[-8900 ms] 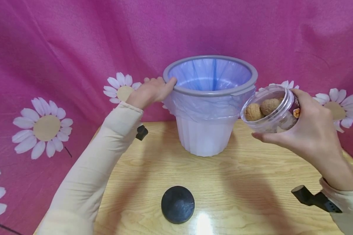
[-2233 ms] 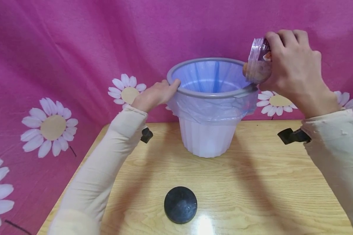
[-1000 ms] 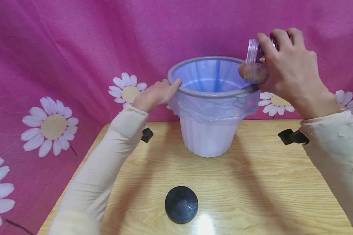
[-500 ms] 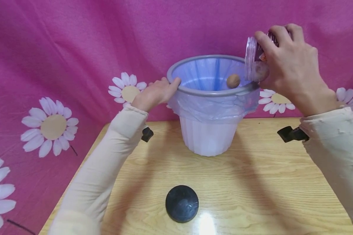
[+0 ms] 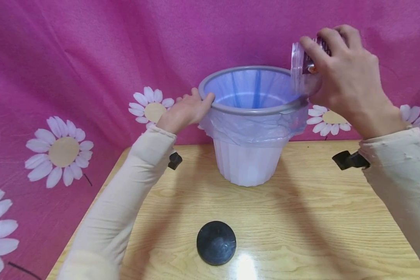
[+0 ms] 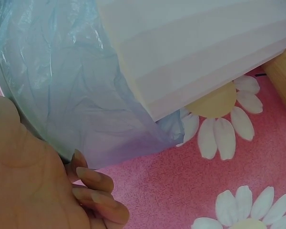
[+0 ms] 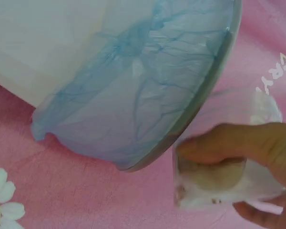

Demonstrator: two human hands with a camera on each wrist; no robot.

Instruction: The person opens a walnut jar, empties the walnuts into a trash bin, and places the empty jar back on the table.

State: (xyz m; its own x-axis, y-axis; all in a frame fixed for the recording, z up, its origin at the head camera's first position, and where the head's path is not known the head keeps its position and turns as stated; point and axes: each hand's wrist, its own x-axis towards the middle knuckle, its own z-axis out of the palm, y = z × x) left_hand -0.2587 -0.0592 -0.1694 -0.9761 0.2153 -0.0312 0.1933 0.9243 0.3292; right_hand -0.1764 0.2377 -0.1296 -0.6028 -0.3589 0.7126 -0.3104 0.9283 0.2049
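A white ribbed trash bin point(image 5: 248, 165) stands on the table, with a grey rim and a bluish plastic liner point(image 5: 253, 126) folded over its outside. My left hand point(image 5: 187, 111) grips the rim at the left, thumb over the top and fingers outside. My right hand point(image 5: 349, 77) holds a clear plastic jar point(image 5: 295, 70) on its side at the right of the rim, its mouth facing over the bin. In the right wrist view a blurred brown round shape, like a walnut point(image 7: 219, 174), shows through the jar wall. The bottom of the bin is hidden.
A black round lid point(image 5: 216, 243) lies on the wooden table point(image 5: 265, 221) near the front. Behind and to the left hangs a pink cloth point(image 5: 108, 50) with white daisies. Dark wrist devices point(image 5: 349, 160) sit at both cuffs.
The right hand has raised the jar of walnuts from the lower right and tipped it at the rim. A walnut seen falling into the bin half a second ago is out of sight.
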